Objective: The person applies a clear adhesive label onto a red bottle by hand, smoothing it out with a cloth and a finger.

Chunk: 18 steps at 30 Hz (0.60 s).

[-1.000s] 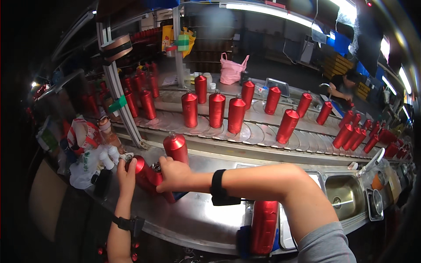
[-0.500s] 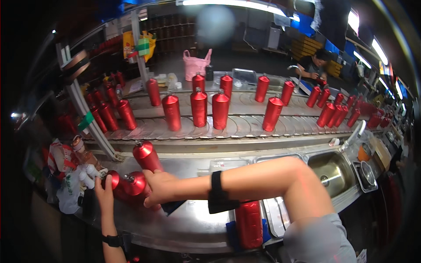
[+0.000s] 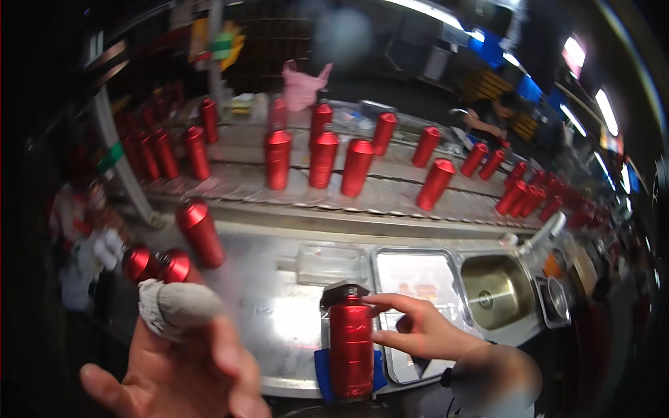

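My left hand (image 3: 188, 362) is raised large and close at the lower left, fingers apart and holding nothing; one finger wears a whitish fabric cover (image 3: 178, 308). Near the counter's front edge, a red metal bottle (image 3: 350, 348) stands upright on a blue cloth (image 3: 325, 373), with a dark angular piece (image 3: 334, 291) behind its neck. To the right of this bottle is my right hand (image 3: 425, 331), thumb and forefinger spread, the tips at its neck and side. Beyond my left hand stand more red bottles (image 3: 201, 233), partly hidden by it.
A conveyor (image 3: 244, 187) carrying several red bottles (image 3: 277, 160) runs behind the steel counter (image 3: 258, 279). On the counter lie a clear plastic box (image 3: 331, 265) and a tray (image 3: 451, 268), left of a sink (image 3: 512, 296). Across the conveyor, a person (image 3: 491, 115) works.
My right hand has left the bottles at the left and come to the bottle on the blue cloth. My left hand has risen closer to the camera. The whole view has shifted.
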Motion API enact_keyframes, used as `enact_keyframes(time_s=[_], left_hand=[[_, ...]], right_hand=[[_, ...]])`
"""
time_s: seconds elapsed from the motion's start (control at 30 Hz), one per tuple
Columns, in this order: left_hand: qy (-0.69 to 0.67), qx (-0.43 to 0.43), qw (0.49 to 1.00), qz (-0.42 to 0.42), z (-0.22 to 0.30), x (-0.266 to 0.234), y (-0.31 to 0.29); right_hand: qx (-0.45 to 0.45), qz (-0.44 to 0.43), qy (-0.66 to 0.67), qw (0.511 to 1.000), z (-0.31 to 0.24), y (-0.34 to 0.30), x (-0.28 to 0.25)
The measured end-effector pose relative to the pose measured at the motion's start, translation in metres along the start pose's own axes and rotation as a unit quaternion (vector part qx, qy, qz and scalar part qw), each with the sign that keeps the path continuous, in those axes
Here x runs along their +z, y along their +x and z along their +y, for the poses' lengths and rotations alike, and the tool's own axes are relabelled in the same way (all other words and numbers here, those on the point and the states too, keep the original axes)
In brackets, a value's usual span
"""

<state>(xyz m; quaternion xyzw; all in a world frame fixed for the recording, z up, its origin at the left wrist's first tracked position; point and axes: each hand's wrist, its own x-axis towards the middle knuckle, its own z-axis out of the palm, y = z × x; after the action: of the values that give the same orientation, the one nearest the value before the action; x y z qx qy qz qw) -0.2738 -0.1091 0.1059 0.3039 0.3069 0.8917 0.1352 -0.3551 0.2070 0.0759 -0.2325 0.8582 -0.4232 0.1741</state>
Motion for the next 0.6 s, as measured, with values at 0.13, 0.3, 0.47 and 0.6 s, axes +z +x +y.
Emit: enact_keyframes(time_s=[0.13, 0.3, 0.47, 0.6], left_hand=[[-0.115, 0.31, 0.942, -0.049, -0.031, 0.03, 0.029], [0.006, 0.183, 0.983, 0.028, -0.001, 0.049, 0.006], [-0.085, 0.309, 0.947, -0.019, 0.003, 0.037, -0.013], [-0.089, 0.324, 0.942, -0.01, 0.013, 0.032, -0.033]], right_hand=[[-0.012, -0.027, 0.017, 0.999, -0.009, 0.009, -0.004], [-0.03, -0.089, 0.015, 0.995, -0.031, 0.043, -0.009], [-0.112, -0.148, 0.025, 0.982, -0.058, 0.085, -0.001], [-0.077, -0.134, 0.022, 0.988, -0.065, 0.093, -0.002]])
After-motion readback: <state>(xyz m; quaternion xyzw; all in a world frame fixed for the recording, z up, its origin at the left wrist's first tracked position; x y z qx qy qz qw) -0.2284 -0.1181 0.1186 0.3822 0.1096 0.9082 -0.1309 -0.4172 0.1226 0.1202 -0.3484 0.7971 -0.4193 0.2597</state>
